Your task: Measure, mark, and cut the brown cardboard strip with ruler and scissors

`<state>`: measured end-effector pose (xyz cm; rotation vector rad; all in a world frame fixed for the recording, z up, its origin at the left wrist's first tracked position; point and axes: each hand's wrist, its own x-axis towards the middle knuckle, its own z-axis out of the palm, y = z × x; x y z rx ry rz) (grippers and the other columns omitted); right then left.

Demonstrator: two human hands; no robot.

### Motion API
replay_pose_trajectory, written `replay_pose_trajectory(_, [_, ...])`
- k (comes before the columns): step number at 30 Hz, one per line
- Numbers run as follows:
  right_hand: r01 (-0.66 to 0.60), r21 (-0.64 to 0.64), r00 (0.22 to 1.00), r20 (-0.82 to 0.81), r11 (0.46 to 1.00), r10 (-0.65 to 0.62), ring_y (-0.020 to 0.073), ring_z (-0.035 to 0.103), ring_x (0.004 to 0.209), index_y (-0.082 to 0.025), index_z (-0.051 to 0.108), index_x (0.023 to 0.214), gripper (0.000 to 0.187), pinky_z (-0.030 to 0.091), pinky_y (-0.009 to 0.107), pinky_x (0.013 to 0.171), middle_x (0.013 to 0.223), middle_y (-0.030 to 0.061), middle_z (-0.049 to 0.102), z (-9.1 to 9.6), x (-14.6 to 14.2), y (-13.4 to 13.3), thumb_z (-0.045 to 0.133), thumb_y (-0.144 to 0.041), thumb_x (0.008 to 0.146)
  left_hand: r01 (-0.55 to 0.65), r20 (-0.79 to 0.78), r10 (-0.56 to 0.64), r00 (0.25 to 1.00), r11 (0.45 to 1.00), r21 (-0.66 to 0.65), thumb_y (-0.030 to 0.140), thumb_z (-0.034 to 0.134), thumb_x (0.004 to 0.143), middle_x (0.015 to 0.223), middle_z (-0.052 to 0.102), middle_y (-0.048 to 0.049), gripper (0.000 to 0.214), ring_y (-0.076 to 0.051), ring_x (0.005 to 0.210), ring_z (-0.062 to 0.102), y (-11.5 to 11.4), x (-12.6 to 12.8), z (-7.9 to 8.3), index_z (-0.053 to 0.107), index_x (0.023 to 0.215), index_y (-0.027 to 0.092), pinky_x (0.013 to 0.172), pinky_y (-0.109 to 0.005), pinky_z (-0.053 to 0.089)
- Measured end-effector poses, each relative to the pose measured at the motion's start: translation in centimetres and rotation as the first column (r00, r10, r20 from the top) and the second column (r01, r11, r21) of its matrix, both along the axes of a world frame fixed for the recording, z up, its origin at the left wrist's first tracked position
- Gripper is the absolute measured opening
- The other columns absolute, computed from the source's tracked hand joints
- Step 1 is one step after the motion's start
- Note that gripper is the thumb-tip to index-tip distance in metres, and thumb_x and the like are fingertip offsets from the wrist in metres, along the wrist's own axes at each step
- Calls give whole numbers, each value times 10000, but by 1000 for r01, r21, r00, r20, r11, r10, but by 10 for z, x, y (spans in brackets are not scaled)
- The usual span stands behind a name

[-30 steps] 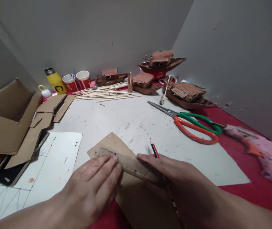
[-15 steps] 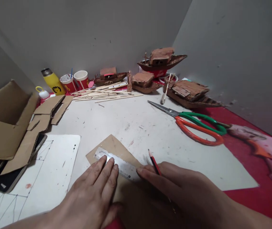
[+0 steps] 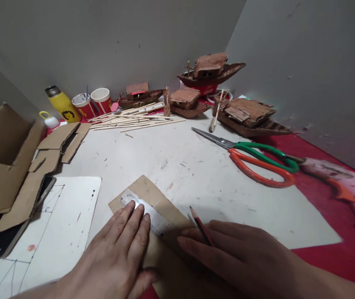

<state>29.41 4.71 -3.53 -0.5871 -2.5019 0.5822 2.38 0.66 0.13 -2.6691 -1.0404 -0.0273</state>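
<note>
A metal ruler (image 3: 152, 218) lies slantwise across a piece of brown cardboard (image 3: 144, 182). My left hand (image 3: 118, 241) rests flat on them, its outstretched fingertips pressing on the ruler. Between the fingers of my right hand (image 3: 236, 253) is a red and black pencil (image 3: 202, 227), its sharpened tip pointing up and away from me. That hand is over the right side of the cardboard, with its fingertips a little off the ruler's near end. My forearms and the shadow hide part of the cardboard's near side.
Large scissors (image 3: 246, 155) with green and orange handles lie at right, beside a pink glue gun (image 3: 336, 178). Brown model boats (image 3: 248, 114), thin sticks (image 3: 133, 119), paper cups (image 3: 101, 101) and a yellow bottle (image 3: 60, 104) line the back. Cardboard pieces (image 3: 45, 162), a phone (image 3: 6, 238) and a drawn sheet (image 3: 68, 224) are left.
My right hand has drawn back slightly from the ruler, and the pencil has come lower with it. My left hand keeps pressing the ruler. The whole view has shifted a little.
</note>
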Motion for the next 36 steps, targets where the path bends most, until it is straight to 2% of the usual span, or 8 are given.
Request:
replay_pose_trajectory(3, [-51, 70, 998, 28, 996, 49, 272, 715, 842, -186, 531, 1314, 428, 590, 367, 694, 1081, 144, 748, 2, -2, 3, 554, -186, 886, -8, 4, 8, 1000, 1000, -4, 506, 546, 885, 1315, 600, -252, 632, -395, 1209, 588, 0, 0, -1, 609, 1277, 14, 860, -442, 602])
replay_pose_trajectory(12, [-45, 100, 999, 23, 994, 43, 216, 698, 877, -183, 571, 1267, 355, 573, 305, 745, 1079, 114, 748, 4, -2, 4, 568, -230, 915, -1, -53, 0, 999, 1000, -5, 585, 572, 861, 1314, 610, -224, 691, -378, 1186, 612, 4, 4, 3, 605, 1305, 56, 852, -439, 603])
replay_pose_trajectory(17, [-10, 119, 1000, 14, 993, 8, 188, 693, 785, -181, 604, 1218, 306, 558, 278, 691, 1005, 96, 758, 6, -4, 5, 557, -201, 916, 12, -83, -13, 996, 1000, -8, 608, 595, 837, 1309, 611, -216, 724, -377, 1164, 626, 5, 5, 5, 612, 1298, 51, 839, -437, 610])
replay_pose_trajectory(28, [-14, 137, 999, 40, 990, 9, 227, 705, 865, -180, 576, 1256, 332, 573, 327, 726, 1072, 122, 751, 2, 0, 3, 538, -272, 940, -12, -68, 11, 998, 1000, -16, 632, 584, 836, 1334, 595, -203, 751, -365, 1175, 623, 6, 5, 3, 584, 1333, 69, 843, -435, 604])
replay_pose_trajectory(36, [-18, 147, 996, 91, 989, 4, 233, 706, 858, -176, 568, 1299, 419, 579, 333, 700, 1097, 119, 747, 1, 1, 3, 571, -210, 881, -12, -77, 11, 997, 1000, -14, 663, 557, 838, 1326, 604, -206, 767, -360, 1176, 624, 7, 4, 2, 588, 1328, 74, 855, -429, 589])
